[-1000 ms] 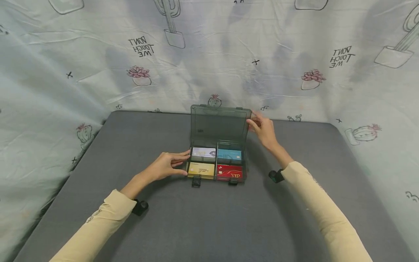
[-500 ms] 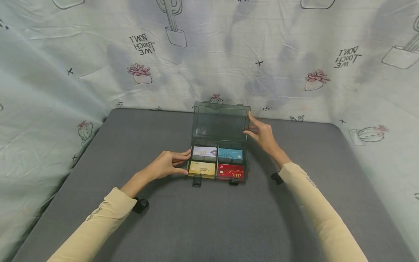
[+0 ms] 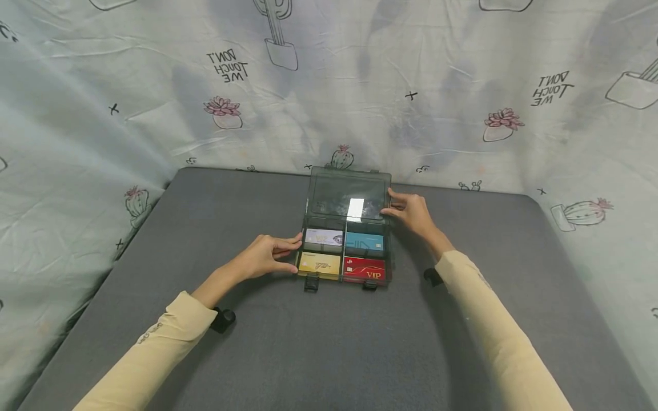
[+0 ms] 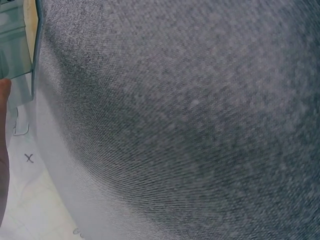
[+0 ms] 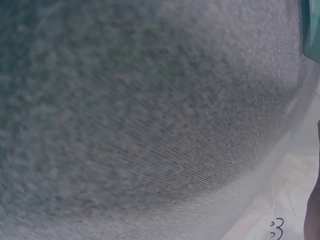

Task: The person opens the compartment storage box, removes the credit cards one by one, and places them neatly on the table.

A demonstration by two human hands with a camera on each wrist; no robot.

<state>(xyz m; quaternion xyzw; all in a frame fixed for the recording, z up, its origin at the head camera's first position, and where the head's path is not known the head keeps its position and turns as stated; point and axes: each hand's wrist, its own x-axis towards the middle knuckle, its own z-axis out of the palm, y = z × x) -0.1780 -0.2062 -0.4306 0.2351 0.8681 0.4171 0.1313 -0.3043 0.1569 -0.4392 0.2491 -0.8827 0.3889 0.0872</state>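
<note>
A smoky see-through plastic case (image 3: pixel 388 268) lies on the grey table with its lid (image 3: pixel 334 191) raised and leaning back. In its compartments are a white card (image 3: pixel 324 237), a blue card (image 3: pixel 364 241), a yellow card (image 3: pixel 320 264) and a red VIP card (image 3: pixel 364 267). My left hand (image 3: pixel 259 257) touches the case's left side, thumb near the front corner, fingers fairly straight. My right hand (image 3: pixel 411 212) pinches the right edge of the lid between thumb and fingers. Only slivers of the hands and case show in the wrist views.
Two black latches (image 3: pixel 311 282) hang at the case's front edge. The grey table (image 3: pixel 339 348) ends at the back against a hanging patterned cloth (image 3: pixel 349 74), close behind the lid. A small black camera (image 3: pixel 223 321) is on the left wrist.
The lid has tilted further back, and a bright reflection now shows on it. My right hand has moved down with its edge. My left hand has stayed at the case's side.
</note>
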